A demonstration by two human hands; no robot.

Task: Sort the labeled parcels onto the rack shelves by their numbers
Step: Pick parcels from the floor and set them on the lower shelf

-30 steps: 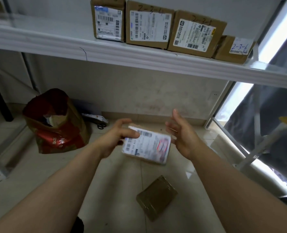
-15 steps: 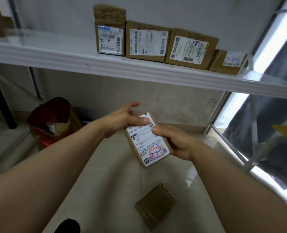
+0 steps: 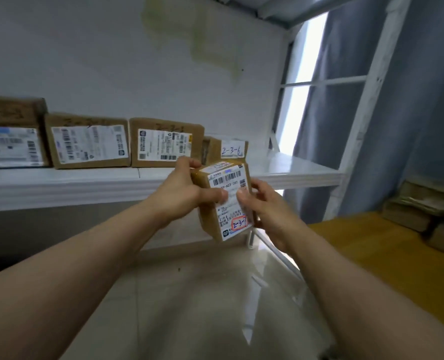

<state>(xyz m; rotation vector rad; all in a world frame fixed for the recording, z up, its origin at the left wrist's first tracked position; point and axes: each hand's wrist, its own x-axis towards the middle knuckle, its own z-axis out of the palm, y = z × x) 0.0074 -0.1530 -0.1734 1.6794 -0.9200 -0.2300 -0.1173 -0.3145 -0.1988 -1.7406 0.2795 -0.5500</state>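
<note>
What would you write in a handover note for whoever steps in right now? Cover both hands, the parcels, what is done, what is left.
Hands: left hand and right hand both grip the parcel marked 2-3-7, held in front of the shelf.
Done: four parcels stand in a row on it; the rightmost parcel reads 2-3-6.
Left: probably set the held parcel on the bare shelf right of 2-3-6.

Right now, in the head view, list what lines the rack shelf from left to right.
Parcel at the frame's left edge → second parcel → third parcel → parcel marked 2-3-6 → bare shelf → rack post. The held parcel overlaps the 2-3-6 one, so it is left out.
</note>
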